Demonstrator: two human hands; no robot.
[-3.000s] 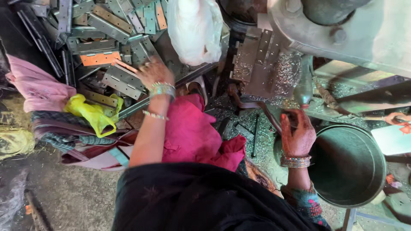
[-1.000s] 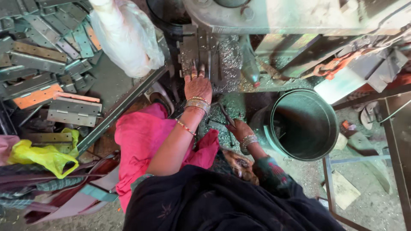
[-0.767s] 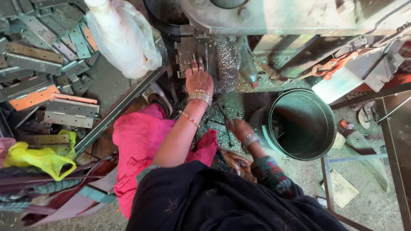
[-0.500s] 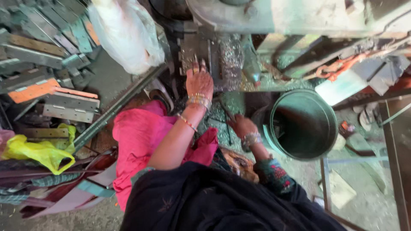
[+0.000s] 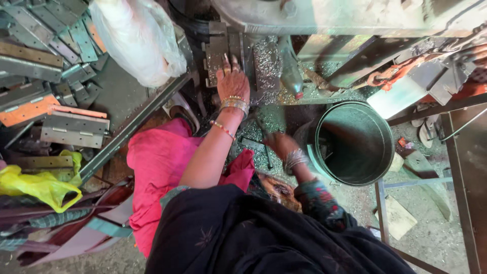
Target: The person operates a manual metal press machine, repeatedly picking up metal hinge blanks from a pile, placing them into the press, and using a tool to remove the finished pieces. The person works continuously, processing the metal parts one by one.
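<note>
My left hand (image 5: pixel 232 81), with bangles at the wrist, lies flat with fingers stretched on a grey perforated metal plate (image 5: pixel 215 50) on the machine bed (image 5: pixel 264 61), which is strewn with silver shavings. My right hand (image 5: pixel 278 144) is lower down, over the shaving-covered floor beside a round dark metal bucket (image 5: pixel 355 175). Its fingers curl downward, and whether they hold anything is hidden. A pink cloth (image 5: pixel 160 162) covers my lap.
A heap of grey and orange hinge plates (image 5: pixel 48 101) fills the left side. A white plastic bag (image 5: pixel 137 40) hangs above it and a yellow bag (image 5: pixel 35 185) lies lower left. A plastic bottle (image 5: pixel 291 76) stands by the machine. A metal frame (image 5: pixel 456 167) borders the right.
Three seconds ago my left hand was at the hinge pile; it has since moved to the machine plate. Over the last second my right hand shifted slightly beside the bucket.
</note>
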